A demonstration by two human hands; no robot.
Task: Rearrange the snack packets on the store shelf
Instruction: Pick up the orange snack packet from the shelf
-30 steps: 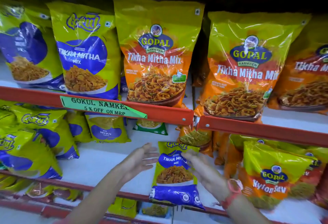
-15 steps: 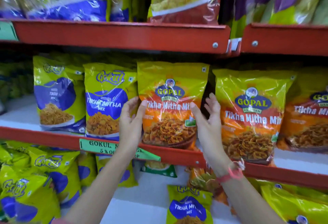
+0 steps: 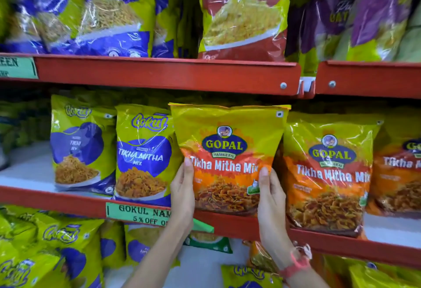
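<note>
A yellow and orange Gopal Tikha Mitha Mix packet (image 3: 227,151) stands upright at the front of the middle shelf (image 3: 57,196). My left hand (image 3: 182,194) grips its lower left edge and my right hand (image 3: 271,198) grips its lower right edge, thumbs on the front. To its left stand two green and blue Gokul Tikha Mitha packets (image 3: 142,157). Another Gopal Tikha Mitha Mix packet (image 3: 328,173) stands to its right, with a third partly cut off at the frame edge.
The red rail of the top shelf (image 3: 159,73) runs just above the held packet, carrying Nylon Chevda (image 3: 241,12) and blue packets. A green price label (image 3: 139,213) hangs on the middle rail. Gokul packets (image 3: 59,249) fill the lower shelf at left.
My hands left the small Gokul packet on the lower shelf, rose to the middle shelf and closed on the sides of the Gopal packet. The view tilted upward and moved closer.
</note>
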